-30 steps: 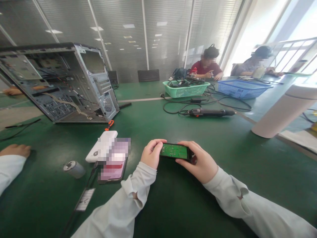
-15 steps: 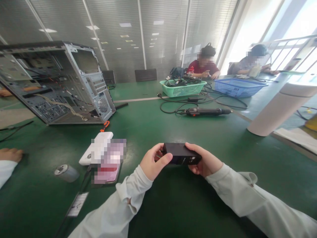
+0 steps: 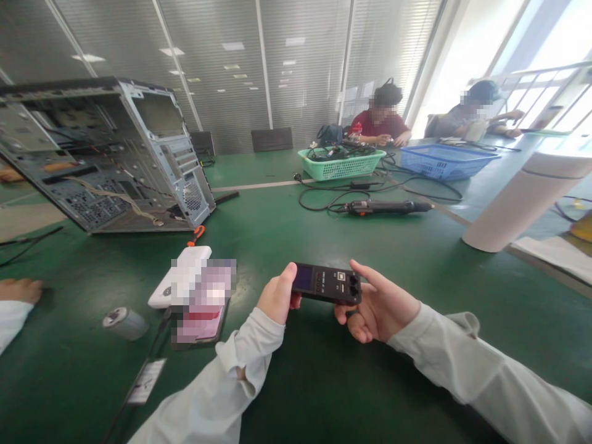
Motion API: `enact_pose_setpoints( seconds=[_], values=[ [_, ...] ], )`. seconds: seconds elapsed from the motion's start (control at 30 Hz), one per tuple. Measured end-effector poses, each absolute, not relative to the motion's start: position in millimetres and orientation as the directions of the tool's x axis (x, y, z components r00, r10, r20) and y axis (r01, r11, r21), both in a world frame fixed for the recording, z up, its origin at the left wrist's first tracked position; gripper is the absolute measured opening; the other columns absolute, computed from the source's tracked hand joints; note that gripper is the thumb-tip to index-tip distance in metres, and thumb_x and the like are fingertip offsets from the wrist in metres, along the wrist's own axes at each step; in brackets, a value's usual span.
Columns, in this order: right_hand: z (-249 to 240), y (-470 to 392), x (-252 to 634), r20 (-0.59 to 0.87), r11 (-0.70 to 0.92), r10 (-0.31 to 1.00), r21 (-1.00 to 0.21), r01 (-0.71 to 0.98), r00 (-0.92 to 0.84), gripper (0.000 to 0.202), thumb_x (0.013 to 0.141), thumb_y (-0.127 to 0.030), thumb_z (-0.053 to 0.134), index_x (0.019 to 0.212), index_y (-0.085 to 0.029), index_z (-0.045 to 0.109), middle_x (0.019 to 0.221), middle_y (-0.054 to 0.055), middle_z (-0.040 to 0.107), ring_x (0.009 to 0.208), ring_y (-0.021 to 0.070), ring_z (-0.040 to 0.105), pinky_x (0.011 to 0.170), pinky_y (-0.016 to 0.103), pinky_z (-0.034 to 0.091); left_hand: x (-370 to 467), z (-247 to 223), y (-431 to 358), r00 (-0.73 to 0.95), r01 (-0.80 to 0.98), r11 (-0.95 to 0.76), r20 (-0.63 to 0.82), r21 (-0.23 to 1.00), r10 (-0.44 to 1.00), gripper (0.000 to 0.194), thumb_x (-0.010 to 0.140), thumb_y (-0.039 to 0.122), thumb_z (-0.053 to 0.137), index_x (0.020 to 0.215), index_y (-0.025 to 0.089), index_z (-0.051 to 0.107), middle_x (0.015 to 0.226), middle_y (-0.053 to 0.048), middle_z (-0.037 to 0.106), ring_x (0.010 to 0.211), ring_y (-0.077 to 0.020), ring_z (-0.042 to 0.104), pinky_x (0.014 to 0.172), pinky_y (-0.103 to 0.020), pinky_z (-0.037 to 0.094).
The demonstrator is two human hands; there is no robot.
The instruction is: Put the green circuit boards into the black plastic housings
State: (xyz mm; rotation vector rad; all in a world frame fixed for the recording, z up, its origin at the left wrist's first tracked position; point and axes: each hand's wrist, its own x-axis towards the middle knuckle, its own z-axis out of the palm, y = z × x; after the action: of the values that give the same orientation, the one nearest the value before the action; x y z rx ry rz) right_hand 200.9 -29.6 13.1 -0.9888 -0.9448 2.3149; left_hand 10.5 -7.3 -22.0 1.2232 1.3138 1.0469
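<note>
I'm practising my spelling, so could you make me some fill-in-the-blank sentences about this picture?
The device in the left grip is coloured ____.
The tabletop is coloured ____.
In this view, the basket of cables is to the ____ of the blue basket.

Missing words: black; green; left.

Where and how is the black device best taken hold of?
The black device is flat and oblong, so probably by its short ends, coming from left and right, with the thumb on top. The left hand grips the end beside the screen that way. At the other end, the edges look safer, since ports and round black parts sit on the face.
</note>
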Motion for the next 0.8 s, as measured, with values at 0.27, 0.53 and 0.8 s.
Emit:
enact_pose_setpoints(
  seconds=[0.27,0.53,0.8],
  values=[
    [8,-29,201,-0.405,-0.519,0.783,-0.844,-0.136,-0.472,0.039,0.074,-0.049,0.052,0.094,-0.018,0.040,0.072,0.002,0.057,0.048,0.0133,0.060,0.037,0.014,0.039,15,-18,-8,0.071,0.067,0.135,-0.140,0.989,0.988,0.055,0.073,0.066,0.037,0.058,0.017,0.056,0.036,0.000,0.048,0.034,-0.0121,0.044,0.039,-0.024,0.034],
    [-1,-28,202,-0.012,-0.062,0.985,-0.957,-0.284,-0.173,0.068,0.063,-0.022,0.065,0.123,-0.026,0.034,0.090,-0.001,0.055,0.075,0.0125,0.058,0.059,0.020,0.050,19,-8,-23,0.180,0.179,-0.196,0.164,0.964,0.970,0.040,0.066,0.039,0.068,0.097,0.017,0.056,0.087,-0.006,0.064,0.074,-0.0161,0.059,0.060,-0.024,0.045],
    [-18,-25,197,0.056,-0.041,0.958,-0.944,-0.328,-0.281,0.071,0.059,-0.019,0.076,0.118,-0.024,0.037,0.109,0.003,0.053,0.096,0.0180,0.056,0.087,0.033,0.048,21,-8,-26,0.180,0.122,-0.408,0.384,0.905,0.906,0.037,0.064,0.014,0.068,0.097,0.019,0.050,0.114,-0.009,0.058,0.104,-0.0203,0.057,0.082,-0.030,0.046]
  ],
)
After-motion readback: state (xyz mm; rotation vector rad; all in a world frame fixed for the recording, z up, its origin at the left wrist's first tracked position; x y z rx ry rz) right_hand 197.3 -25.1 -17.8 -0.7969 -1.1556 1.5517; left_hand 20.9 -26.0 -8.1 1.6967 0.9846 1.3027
